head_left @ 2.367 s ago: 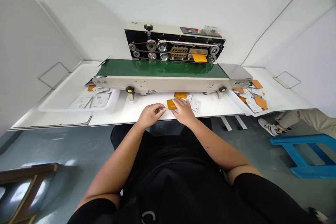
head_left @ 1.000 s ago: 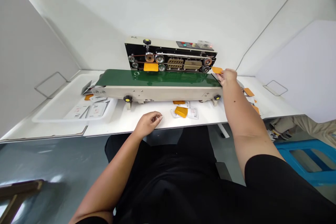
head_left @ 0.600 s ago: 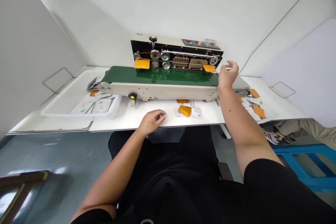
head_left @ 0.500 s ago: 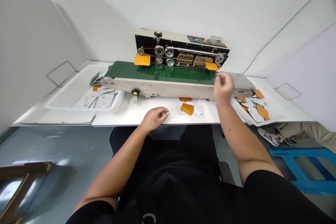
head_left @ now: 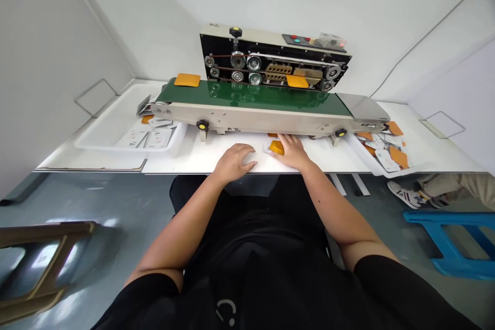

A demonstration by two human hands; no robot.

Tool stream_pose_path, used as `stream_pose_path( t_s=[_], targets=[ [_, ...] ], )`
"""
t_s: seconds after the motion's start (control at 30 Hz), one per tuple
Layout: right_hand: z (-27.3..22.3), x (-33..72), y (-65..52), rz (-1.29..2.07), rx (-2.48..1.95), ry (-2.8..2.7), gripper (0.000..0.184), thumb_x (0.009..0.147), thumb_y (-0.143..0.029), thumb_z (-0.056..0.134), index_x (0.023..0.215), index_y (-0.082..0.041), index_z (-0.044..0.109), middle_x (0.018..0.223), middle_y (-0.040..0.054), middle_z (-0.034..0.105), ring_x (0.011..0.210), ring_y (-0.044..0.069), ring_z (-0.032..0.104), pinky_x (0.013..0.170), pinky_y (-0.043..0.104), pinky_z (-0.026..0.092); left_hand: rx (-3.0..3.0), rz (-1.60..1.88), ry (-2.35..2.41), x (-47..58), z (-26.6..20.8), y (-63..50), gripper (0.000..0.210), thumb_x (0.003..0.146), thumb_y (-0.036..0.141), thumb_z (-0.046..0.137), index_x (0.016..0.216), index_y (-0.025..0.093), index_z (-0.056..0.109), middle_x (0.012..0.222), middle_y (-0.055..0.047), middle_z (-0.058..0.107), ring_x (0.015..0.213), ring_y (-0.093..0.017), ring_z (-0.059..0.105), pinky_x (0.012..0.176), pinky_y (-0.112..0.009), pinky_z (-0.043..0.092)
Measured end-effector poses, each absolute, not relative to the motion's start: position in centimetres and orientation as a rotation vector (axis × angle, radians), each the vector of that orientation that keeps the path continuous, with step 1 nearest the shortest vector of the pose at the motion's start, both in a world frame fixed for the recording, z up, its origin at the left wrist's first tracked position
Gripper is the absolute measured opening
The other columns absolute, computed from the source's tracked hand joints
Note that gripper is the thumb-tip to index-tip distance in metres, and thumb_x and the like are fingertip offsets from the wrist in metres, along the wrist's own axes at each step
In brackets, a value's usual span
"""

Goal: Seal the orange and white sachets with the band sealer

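My right hand (head_left: 293,152) lies low over the small sachets on the white table, fingers stretched out and partly hiding the pile. An orange sachet (head_left: 276,147) shows at its thumb, with a white sachet (head_left: 266,146) beside it. To the left, my left hand (head_left: 234,161) rests on the tabletop with fingers apart and holds nothing. Behind both hands stands a band sealer (head_left: 275,56) with a green conveyor belt (head_left: 247,95). One orange sachet (head_left: 297,81) sits upright in the sealer's right half; another orange sachet (head_left: 187,80) is at the belt's left end.
A translucent white tub (head_left: 106,136) at the left holds several white sachets. Under the belt's right end, a white tray (head_left: 381,171) contains mixed orange and white sachets. A blue stool (head_left: 452,252) and another person's shoe (head_left: 406,195) are at the right, a brown stool (head_left: 50,263) at the left.
My right hand has come down from the belt's right end to the sachets on the table. Both orange sachets in the sealer have travelled left. My left hand's fingers have spread.
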State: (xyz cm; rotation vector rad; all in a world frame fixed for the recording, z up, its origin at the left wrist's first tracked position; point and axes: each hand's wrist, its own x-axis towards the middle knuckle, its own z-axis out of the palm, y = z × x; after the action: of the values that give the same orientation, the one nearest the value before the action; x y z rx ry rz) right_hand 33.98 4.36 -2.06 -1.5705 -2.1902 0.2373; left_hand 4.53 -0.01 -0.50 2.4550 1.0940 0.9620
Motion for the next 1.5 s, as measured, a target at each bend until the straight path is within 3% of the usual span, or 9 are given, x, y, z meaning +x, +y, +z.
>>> stream_pose_path(
  t_s=[0.3, 0.63, 0.73, 0.8, 0.9, 1.1, 1.27, 1.4, 1.5],
  targets=[
    [-0.7, 27.2, 3.4, 0.555, -0.684, -2.501, 0.042, 0.096, -0.039, 0.072, 0.138, -0.033, 0.072, 0.148, 0.0053, 0.067, 0.145, 0.030, 0.056, 0.126, 0.054, 0.039, 2.401, 0.851, 1.292, 4.8, -1.3, 0.5, 0.093, 0.084, 0.060, 0.083, 0.159, 0.020, 0.045, 0.166, -0.020, 0.047, 0.158, -0.042, 0.039, 0.131, -0.061, 0.029],
    [-1.5, 28.2, 3.7, 0.522, -0.939, -2.190, 0.043, 0.088, -0.009, 0.060, 0.123, -0.027, 0.078, 0.129, 0.0064, 0.075, 0.132, 0.025, 0.063, 0.118, 0.050, 0.048, 2.310, 0.864, 1.251, 4.1, -1.2, 0.8, 0.070, 0.086, 0.035, 0.082, 0.150, 0.020, 0.058, 0.155, -0.016, 0.060, 0.144, -0.035, 0.057, 0.124, -0.052, 0.044],
    [-1.4, 28.1, 3.6, 0.506, -0.960, -2.177, 0.045, 0.087, -0.008, 0.058, 0.122, -0.027, 0.078, 0.128, 0.0060, 0.075, 0.131, 0.025, 0.063, 0.117, 0.049, 0.049, 2.227, 1.016, 1.198, 3.6, -1.2, 1.0, 0.045, 0.090, 0.036, 0.078, 0.132, 0.021, 0.072, 0.147, -0.014, 0.066, 0.137, -0.032, 0.062, 0.122, -0.050, 0.047],
    [-1.4, 28.1, 3.5, 0.490, -0.967, -2.173, 0.041, 0.088, -0.010, 0.059, 0.121, -0.026, 0.079, 0.127, 0.0068, 0.075, 0.130, 0.026, 0.063, 0.116, 0.050, 0.049, 2.096, 1.194, 1.234, 3.3, -1.5, 1.1, 0.029, 0.095, 0.040, 0.071, 0.117, 0.022, 0.077, 0.137, -0.013, 0.070, 0.129, -0.029, 0.066, 0.117, -0.047, 0.052],
    [-1.4, 28.3, 3.4, 0.476, -0.976, -2.167, 0.037, 0.090, -0.015, 0.062, 0.122, -0.026, 0.079, 0.127, 0.0076, 0.075, 0.130, 0.028, 0.062, 0.116, 0.053, 0.048, 1.784, 1.483, 1.362, 2.7, -2.1, 1.5, 0.035, 0.103, 0.052, 0.059, 0.102, 0.021, 0.075, 0.115, -0.010, 0.071, 0.116, -0.026, 0.069, 0.104, -0.041, 0.058],
    [-1.5, 28.4, 3.3, 0.453, -0.967, -2.195, 0.038, 0.091, -0.017, 0.064, 0.126, -0.026, 0.077, 0.130, 0.0071, 0.074, 0.130, 0.030, 0.060, 0.120, 0.057, 0.044, 1.210, 1.575, 1.147, 2.5, -2.4, 2.1, 0.048, 0.101, 0.069, 0.054, 0.117, 0.024, 0.057, 0.103, -0.005, 0.069, 0.079, -0.018, 0.069, 0.060, -0.028, 0.059],
    [-1.3, 28.3, 3.2, 0.411, -0.965, -2.204, 0.038, 0.092, -0.019, 0.062, 0.126, -0.026, 0.076, 0.130, 0.0073, 0.074, 0.129, 0.031, 0.060, 0.120, 0.059, 0.043, 1.197, 1.572, 1.060, 2.6, -1.9, 1.8, 0.049, 0.095, 0.062, 0.069, 0.122, 0.027, 0.049, 0.131, -0.007, 0.067, 0.107, -0.022, 0.074, 0.078, -0.032, 0.066],
    [-0.7, 28.3, 2.6, 0.406, -0.950, -2.146, 0.035, 0.095, -0.025, 0.061, 0.126, -0.028, 0.075, 0.131, 0.0075, 0.073, 0.132, 0.032, 0.058, 0.119, 0.059, 0.045, 1.306, 1.551, 1.087, 2.5, -2.1, 1.7, 0.040, 0.094, 0.054, 0.073, 0.111, 0.024, 0.053, 0.125, -0.008, 0.070, 0.115, -0.024, 0.073, 0.094, -0.042, 0.065],
    [0.1, 27.4, 1.4, 0.528, -0.931, -2.025, 0.041, 0.098, -0.042, 0.064, 0.136, -0.029, 0.070, 0.120, 0.0088, 0.076, 0.122, 0.032, 0.062, 0.111, 0.055, 0.051, 1.476, 1.577, 1.116, 2.4, -2.2, 1.6, 0.026, 0.093, 0.043, 0.074, 0.097, 0.021, 0.060, 0.129, -0.011, 0.069, 0.127, -0.026, 0.067, 0.105, -0.045, 0.059]
  ],
)
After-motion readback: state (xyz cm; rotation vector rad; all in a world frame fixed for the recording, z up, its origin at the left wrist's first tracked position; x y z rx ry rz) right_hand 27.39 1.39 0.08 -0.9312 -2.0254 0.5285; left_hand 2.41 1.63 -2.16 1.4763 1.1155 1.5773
